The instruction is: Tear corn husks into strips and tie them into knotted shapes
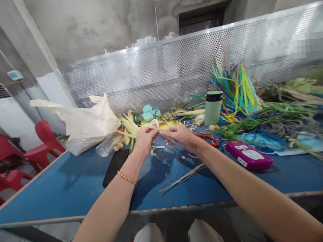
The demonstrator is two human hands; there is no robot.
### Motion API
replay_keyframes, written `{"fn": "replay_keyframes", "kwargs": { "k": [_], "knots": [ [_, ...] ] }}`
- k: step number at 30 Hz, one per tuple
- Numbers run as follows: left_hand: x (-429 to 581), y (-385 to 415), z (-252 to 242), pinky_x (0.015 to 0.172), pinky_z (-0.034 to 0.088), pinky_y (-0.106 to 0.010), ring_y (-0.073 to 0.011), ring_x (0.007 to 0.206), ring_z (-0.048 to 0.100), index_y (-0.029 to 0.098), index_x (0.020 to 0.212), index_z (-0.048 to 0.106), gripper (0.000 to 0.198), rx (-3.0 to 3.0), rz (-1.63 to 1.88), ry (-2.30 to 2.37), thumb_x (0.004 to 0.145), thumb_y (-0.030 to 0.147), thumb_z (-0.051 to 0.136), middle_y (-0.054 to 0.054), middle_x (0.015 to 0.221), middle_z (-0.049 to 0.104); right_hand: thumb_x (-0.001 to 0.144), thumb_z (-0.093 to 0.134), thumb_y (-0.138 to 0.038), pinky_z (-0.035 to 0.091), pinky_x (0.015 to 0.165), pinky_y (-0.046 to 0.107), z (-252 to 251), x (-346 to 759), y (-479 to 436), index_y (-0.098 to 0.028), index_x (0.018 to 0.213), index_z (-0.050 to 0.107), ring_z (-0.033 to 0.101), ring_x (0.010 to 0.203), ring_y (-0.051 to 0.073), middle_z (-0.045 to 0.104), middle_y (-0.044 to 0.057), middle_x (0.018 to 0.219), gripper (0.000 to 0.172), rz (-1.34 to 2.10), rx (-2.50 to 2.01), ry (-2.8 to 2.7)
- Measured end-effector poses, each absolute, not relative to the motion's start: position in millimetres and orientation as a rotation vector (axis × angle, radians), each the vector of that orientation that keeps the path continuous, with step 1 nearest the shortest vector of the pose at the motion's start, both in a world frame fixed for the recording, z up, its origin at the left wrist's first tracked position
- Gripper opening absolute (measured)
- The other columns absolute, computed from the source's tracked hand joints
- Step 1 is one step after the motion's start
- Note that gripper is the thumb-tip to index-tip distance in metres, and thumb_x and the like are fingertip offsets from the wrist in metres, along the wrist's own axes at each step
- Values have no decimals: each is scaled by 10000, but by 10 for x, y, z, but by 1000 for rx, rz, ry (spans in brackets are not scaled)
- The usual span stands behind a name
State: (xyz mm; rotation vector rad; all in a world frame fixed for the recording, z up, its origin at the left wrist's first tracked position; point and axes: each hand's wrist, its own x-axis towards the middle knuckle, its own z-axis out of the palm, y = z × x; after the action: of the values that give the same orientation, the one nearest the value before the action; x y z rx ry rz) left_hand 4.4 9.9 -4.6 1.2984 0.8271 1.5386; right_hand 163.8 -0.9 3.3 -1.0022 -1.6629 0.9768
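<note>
My left hand [144, 140] and my right hand [182, 135] meet above the middle of the blue table, fingers pinched. Between them runs a pale, leaf-like strip [155, 124], possibly husk, which both hands grip; part of it is hidden behind the fingers. Beyond my left hand lie pale yellow-green husk pieces [129, 123]. Under the hands are small plant scraps [159, 148]. Closer to me, dry thin stalks [183, 179] lie on the table. Beside my right wrist are red-handled scissors or a red loop [210, 139], partly covered by the arm.
A white bag [87, 121], clear bottle [107, 145] and dark phone-like slab [116, 167] sit left. On the right stand a green tumbler [213, 109], purple box [249, 155], colourful strips [239, 90] and green stems [262, 118]. A perforated metal panel [135, 74] rises behind.
</note>
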Motion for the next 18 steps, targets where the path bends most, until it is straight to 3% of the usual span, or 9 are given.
{"fn": "replay_keyframes", "kwargs": {
  "k": [2,5,7,9,12,15,18],
  "knots": [
    [54,83,-48,570,381,-240,-114,570,531,144,698,667,164,1393,1533,917,631,265,755,-8,598,635,765,672,-546,324,476,250,64,1695,19,-174,533,575,448,489,113,543,7,504,450,669,-1041,-1729],
    [99,41,-71,546,349,-238,-108,546,489,141,700,678,106,1577,1450,986,670,240,704,-11,596,636,831,616,-422,349,552,259,115,1751,62,-171,642,659,480,578,129,588,12,597,317,260,-1002,-1712],
    [133,18,-100,540,330,-236,-101,535,458,143,659,676,53,1721,1381,1012,668,194,665,5,568,602,838,598,-367,367,600,267,141,1756,80,-177,686,690,511,638,141,621,24,666,260,156,-956,-1750],
    [158,5,-129,540,313,-238,-99,533,439,146,622,669,60,1846,1319,1022,665,167,634,17,545,567,847,587,-380,362,605,271,153,1746,91,-180,588,648,505,639,144,590,25,625,333,125,-941,-1830],
    [179,-15,-144,543,293,-245,-97,534,417,144,595,666,106,1933,1236,999,683,181,622,18,536,545,825,609,-440,351,556,259,152,1732,96,-175,501,587,479,577,129,528,7,524,419,317,-925,-1917],
    [193,-61,-113,531,264,-254,-89,507,369,140,579,670,150,1913,1174,991,701,225,650,16,516,528,713,713,-426,395,534,244,160,1739,81,-161,631,663,517,563,123,604,-2,584,282,683,-864,-1799],
    [206,-118,-70,517,235,-257,-80,482,321,139,581,677,222,1881,1130,987,729,304,686,18,486,505,637,773,-393,399,510,236,192,1752,54,-156,694,654,506,539,107,610,-11,606,271,841,-837,-1647]
  ]
}}
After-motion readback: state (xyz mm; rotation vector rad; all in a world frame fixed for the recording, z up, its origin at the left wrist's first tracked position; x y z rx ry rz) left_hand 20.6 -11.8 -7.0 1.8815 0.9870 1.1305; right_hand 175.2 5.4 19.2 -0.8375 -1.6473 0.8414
